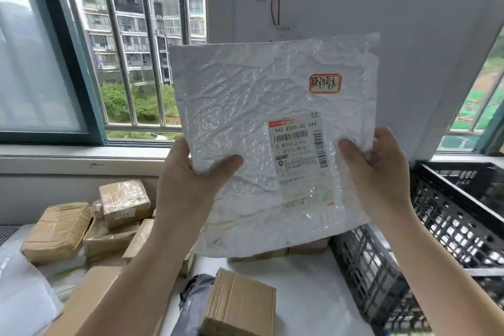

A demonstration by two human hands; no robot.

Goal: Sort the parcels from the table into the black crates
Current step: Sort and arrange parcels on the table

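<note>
The left hand (191, 172) and the right hand (379, 169) each pinch a side of the flat white parcel (267, 128), held up above the table (300, 294) beside the black crates (450, 226); it looks light, soft, crinkly and slippery, so its edges seem best to hold.

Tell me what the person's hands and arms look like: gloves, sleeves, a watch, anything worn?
Both are bare. The left hand and the right hand carry no gloves, and no rings show on the fingers in view. The left forearm and the right forearm have no sleeve, watch or band as far as the picture's edge.
</note>
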